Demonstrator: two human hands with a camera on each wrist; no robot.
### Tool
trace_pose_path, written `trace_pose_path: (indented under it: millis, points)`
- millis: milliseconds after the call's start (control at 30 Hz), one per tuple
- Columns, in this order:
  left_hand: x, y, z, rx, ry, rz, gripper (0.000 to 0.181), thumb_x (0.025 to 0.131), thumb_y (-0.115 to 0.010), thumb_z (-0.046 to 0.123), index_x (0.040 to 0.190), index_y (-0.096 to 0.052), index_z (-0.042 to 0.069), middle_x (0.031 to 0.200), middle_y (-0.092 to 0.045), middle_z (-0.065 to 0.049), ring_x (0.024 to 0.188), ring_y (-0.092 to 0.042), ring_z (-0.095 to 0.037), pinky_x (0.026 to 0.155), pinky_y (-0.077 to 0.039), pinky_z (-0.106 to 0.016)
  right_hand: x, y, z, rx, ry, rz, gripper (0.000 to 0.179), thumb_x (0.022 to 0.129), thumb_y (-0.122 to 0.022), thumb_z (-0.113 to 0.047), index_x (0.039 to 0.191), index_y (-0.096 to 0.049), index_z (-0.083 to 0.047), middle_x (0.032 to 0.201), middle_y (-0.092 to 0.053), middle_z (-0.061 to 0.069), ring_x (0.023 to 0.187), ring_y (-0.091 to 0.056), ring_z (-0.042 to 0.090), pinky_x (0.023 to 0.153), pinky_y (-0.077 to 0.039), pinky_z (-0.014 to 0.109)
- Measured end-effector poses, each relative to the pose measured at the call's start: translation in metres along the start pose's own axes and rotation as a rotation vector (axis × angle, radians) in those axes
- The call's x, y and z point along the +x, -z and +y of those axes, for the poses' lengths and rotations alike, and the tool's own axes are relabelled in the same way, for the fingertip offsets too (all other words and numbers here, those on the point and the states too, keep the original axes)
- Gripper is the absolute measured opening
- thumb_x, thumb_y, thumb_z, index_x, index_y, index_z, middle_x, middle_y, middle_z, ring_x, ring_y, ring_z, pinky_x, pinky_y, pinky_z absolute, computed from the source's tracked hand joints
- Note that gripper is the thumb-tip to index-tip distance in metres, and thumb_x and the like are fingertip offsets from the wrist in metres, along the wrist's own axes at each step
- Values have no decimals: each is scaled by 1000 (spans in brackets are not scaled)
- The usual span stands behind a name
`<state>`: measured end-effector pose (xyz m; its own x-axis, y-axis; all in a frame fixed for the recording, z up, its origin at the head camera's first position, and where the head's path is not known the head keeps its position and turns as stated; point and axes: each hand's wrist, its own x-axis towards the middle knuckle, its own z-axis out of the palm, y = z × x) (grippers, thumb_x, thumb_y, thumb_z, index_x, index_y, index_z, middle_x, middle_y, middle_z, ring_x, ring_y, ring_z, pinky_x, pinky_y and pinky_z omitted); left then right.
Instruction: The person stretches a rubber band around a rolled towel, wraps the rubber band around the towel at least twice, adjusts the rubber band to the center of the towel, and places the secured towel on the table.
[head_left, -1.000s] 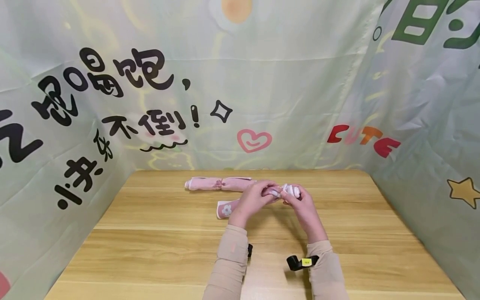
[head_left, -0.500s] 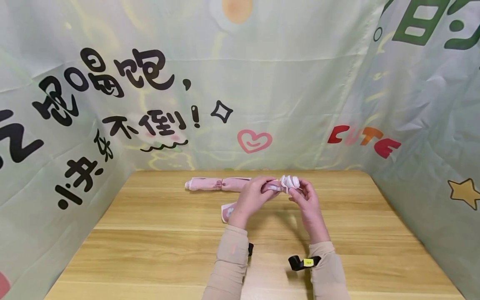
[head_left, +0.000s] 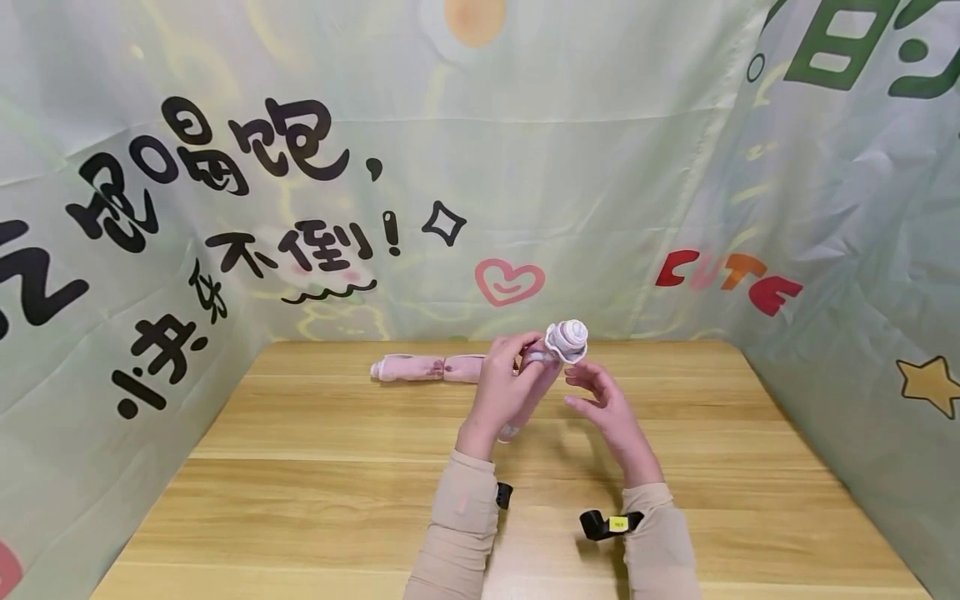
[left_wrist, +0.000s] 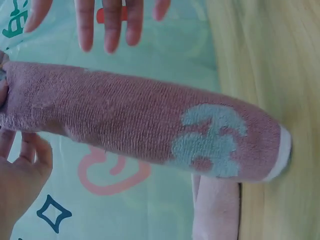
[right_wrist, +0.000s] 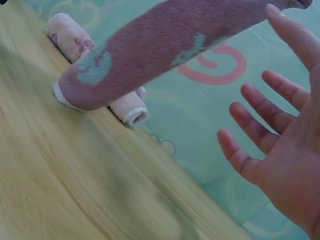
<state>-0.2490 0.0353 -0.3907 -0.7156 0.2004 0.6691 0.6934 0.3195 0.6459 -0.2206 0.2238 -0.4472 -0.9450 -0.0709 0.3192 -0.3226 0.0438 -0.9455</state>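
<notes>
My left hand [head_left: 498, 392] grips a rolled pink towel [left_wrist: 140, 120] near its upper end, holding it tilted with the white coiled end [head_left: 567, 340] up and toward the back. A pale flower pattern and a white edge show at the lower end, which is close over the table in the right wrist view. My right hand [head_left: 609, 410] is apart from the towel, to its right, with fingers spread and nothing in them. Behind the left hand lies a second rolled pink towel [head_left: 408, 367], tied round its middle and partly hidden by that hand.
The wooden table [head_left: 300, 500] has printed cloth walls at the back and both sides. The back cloth [head_left: 600, 192] meets the table's far edge just behind the lying towel. A black wrist camera [head_left: 600, 525] sits at the right sleeve.
The held towel has swung from nearly level to tilted, its coiled end rising. My right hand has let go of that end and drawn slightly down and away, its fingers opening.
</notes>
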Motion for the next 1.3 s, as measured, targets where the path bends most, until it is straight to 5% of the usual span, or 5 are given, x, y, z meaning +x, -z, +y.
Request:
trace_pose_path:
  millis: [233, 467, 667, 900, 1300]
  points:
    - [1, -7, -4, -198, 82, 30, 31, 91, -65, 8, 122, -61, 2, 105, -69, -15, 97, -64, -24, 75, -58, -30, 2, -6, 2, -187, -105, -108, 68, 86, -72, -11, 145, -39, -6, 140, -48, 22, 125, -48, 28, 102, -45, 45]
    - [0, -14, -12, -345, 229, 23, 33, 91, -66, 11, 122, -59, 2, 110, -69, -19, 101, -64, -27, 78, -59, -29, 3, -8, 1, -296, -183, 17, 51, 85, -73, -14, 131, -52, -5, 125, -59, 22, 102, -59, 21, 88, -49, 31]
    - [-1, -11, -24, -314, 319, -36, 42, 88, -71, 15, 126, -57, 6, 117, -67, -17, 102, -67, -28, 83, -58, -27, 4, 0, 4, -445, -147, 124, 43, 82, -75, -12, 121, -58, -4, 111, -65, 19, 90, -58, 19, 81, -50, 30]
    - [-3, 0, -30, -250, 351, -130, 67, 85, -75, 19, 143, -43, 11, 123, -63, -16, 101, -65, -29, 79, -57, -28, 2, 9, 7, -577, -136, 150, 43, 83, -75, -11, 122, -58, -2, 118, -65, 22, 107, -61, 34, 94, -48, 47]
    - [-6, -5, -35, 16, 185, 20, 45, 86, -74, 15, 118, -45, 6, 117, -60, -17, 93, -69, -29, 78, -59, -37, 0, 10, 10, -663, -149, 159, 41, 83, -74, -8, 120, -59, 3, 120, -64, 26, 112, -60, 41, 99, -46, 53]
